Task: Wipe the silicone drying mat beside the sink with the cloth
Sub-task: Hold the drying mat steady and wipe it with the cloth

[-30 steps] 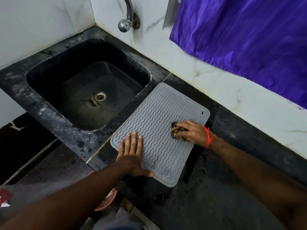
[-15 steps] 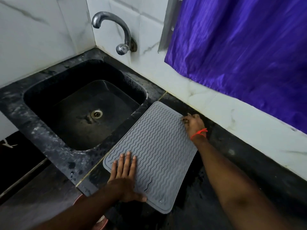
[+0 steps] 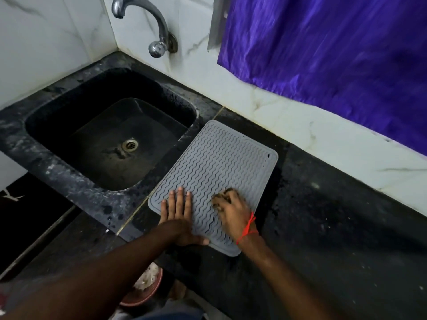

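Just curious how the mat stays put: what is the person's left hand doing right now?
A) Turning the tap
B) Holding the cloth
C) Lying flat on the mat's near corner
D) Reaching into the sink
C: the left hand lies flat, fingers straight, on the grey mat, while the right hand holds the cloth.

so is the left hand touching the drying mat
Touching. The head view shows the left hand lying flat with straight fingers on the near left part of the drying mat, with no gap visible beneath the fingers.
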### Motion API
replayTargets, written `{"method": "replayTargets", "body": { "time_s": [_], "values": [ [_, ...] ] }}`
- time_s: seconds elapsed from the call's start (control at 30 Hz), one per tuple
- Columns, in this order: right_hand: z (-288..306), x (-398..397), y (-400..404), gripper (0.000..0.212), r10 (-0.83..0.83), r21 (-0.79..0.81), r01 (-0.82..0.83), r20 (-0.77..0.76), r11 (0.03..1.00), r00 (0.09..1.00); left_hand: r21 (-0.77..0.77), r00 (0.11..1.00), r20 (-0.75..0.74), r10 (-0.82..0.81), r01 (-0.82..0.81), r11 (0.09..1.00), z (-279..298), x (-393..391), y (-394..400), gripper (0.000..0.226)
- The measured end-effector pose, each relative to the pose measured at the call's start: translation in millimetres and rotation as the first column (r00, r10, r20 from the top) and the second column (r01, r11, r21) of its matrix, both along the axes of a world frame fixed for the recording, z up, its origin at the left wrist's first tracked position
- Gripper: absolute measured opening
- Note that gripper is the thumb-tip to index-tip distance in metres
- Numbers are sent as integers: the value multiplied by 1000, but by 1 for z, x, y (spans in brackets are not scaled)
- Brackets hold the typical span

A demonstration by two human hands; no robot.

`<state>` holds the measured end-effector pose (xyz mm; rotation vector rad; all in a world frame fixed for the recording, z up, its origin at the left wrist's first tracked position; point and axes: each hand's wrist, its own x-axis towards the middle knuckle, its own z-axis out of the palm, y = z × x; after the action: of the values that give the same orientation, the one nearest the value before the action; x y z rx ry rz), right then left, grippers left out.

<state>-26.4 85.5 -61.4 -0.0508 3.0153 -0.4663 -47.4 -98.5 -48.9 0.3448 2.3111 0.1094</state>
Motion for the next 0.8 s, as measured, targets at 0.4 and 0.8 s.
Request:
{"method": "replayTargets", "body": {
  "time_s": [0.4, 0.8],
  "values": [
    [43, 45, 2, 28, -51, -431, 105, 135, 896, 990, -6, 976, 207, -67, 70, 998, 32, -28, -4, 113],
    [0, 67, -12, 44, -160, -56, 156, -76, 986, 984, 56, 998, -37, 58, -56, 997, -7, -6, 5, 108]
  ]
}}
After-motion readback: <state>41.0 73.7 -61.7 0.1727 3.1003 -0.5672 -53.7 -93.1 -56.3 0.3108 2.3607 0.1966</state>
